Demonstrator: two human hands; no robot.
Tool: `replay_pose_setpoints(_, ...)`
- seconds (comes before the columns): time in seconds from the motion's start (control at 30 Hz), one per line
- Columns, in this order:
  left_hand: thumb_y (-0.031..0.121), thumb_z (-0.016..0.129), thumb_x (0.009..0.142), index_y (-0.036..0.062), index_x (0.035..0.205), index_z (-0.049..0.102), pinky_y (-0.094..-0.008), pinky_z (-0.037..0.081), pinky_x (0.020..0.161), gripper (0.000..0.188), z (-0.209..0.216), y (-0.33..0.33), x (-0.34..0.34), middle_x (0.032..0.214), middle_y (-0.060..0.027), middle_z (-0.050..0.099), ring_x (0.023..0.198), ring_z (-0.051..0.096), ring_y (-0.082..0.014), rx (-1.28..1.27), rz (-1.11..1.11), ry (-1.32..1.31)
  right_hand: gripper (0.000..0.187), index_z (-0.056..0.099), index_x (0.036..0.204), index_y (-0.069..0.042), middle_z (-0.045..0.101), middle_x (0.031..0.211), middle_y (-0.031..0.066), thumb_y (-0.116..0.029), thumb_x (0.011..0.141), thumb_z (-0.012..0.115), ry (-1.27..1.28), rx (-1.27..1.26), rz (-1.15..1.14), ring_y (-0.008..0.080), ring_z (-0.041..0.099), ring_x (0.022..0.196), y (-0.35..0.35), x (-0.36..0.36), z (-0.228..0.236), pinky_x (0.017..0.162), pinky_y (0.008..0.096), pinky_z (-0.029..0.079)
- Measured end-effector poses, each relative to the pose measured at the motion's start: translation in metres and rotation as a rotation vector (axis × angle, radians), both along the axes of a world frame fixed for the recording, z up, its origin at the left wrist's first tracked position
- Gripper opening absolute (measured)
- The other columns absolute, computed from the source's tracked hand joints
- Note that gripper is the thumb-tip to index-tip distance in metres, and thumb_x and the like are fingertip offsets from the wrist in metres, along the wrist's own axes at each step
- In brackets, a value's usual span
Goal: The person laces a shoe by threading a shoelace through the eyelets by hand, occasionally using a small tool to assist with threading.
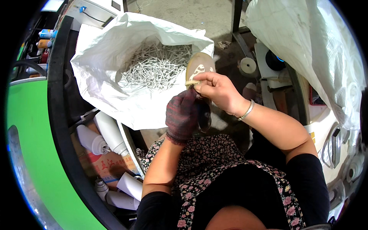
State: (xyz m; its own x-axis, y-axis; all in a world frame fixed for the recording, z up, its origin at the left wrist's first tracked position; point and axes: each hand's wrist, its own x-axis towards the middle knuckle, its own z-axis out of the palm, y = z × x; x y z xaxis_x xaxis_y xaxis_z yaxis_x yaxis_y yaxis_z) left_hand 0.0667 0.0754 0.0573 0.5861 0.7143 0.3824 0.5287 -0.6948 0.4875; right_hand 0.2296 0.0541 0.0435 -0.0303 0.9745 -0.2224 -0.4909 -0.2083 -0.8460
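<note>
My left hand [183,115], in a dark red and black knit glove, is closed with its fingertips meeting those of my right hand. My bare right hand [219,90], a bracelet at the wrist, pinches a small yellowish strip [192,82] between thumb and fingers. The strip's kind is unclear, and the gloved fingertips are at its lower edge; whether they hold it too is hidden. Just beyond my hands is a tan, rounded, shoe-like shape [199,63] with pale markings. To the left, an open white woven sack [103,50] holds many thin whitish rods [153,71].
A green panel with a black edge [57,115] curves along the left. White cylinders [109,128] lie by a printed cardboard box [111,165] at lower left. A translucent plastic sack [306,46] hangs at right, near a white roll [248,66] on the floor.
</note>
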Motion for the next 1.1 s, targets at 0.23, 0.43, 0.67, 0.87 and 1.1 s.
replay_pose_setpoints(0.23,0.004,0.061,0.081,0.0075,0.113,0.062,-0.0376,0.05,0.081,0.032,-0.026,0.015,-0.021,0.101,-0.0161,0.065,0.093,0.063,-0.0325,-0.115,0.101,0.099,0.015,0.066,0.094,-0.001,0.068,0.088,0.0085,-0.014,0.09,0.06,-0.699,0.243,-0.224,0.0139,0.063,0.079,0.023,0.043,0.006,0.074,0.0281,0.051)
replay_pose_setpoints(0.43,0.004,0.055,0.087,0.0055,0.117,0.061,-0.03,0.048,0.084,0.03,-0.044,0.032,-0.043,0.109,-0.0069,0.065,0.097,0.061,-0.018,-0.682,0.294,-0.13,0.013,0.058,0.096,-0.004,0.067,0.091,0.0117,-0.016,0.097,0.052,0.127,0.001,0.406,0.0132,0.061,0.071,0.012,0.077,0.024,0.065,0.0283,0.052)
replay_pose_setpoints(0.67,0.008,0.056,0.08,-0.0026,0.127,0.054,-0.0326,0.04,0.101,0.047,-0.015,0.047,-0.052,0.123,-0.0117,0.059,0.115,0.054,-0.0213,-1.06,0.141,-0.677,0.051,0.055,0.094,-0.008,0.06,0.079,0.0037,-0.056,0.096,0.036,-0.168,-0.562,0.253,0.0153,0.057,0.071,0.022,0.077,-0.078,0.062,0.0299,0.044)
replay_pose_setpoints(0.87,0.013,0.058,0.076,-0.0037,0.126,0.053,-0.0355,0.04,0.102,0.053,-0.019,0.049,-0.06,0.123,-0.0136,0.059,0.114,0.055,-0.0236,-1.09,0.106,-0.704,0.057,0.046,0.13,0.0,0.059,0.122,0.0202,-0.044,0.099,0.027,0.537,-0.346,0.573,0.0264,0.062,0.1,0.022,0.048,-0.043,0.078,0.0399,0.052)
replay_pose_setpoints(1.1,0.005,0.057,0.084,0.001,0.121,0.058,-0.0325,0.043,0.098,0.037,-0.005,0.045,-0.042,0.118,-0.0105,0.061,0.11,0.056,-0.0197,-0.928,0.138,-0.66,0.034,0.054,0.113,0.001,0.068,0.089,0.018,-0.025,0.097,0.04,0.566,-0.412,0.683,0.0212,0.064,0.061,0.022,0.083,-0.06,0.055,0.0315,0.054)
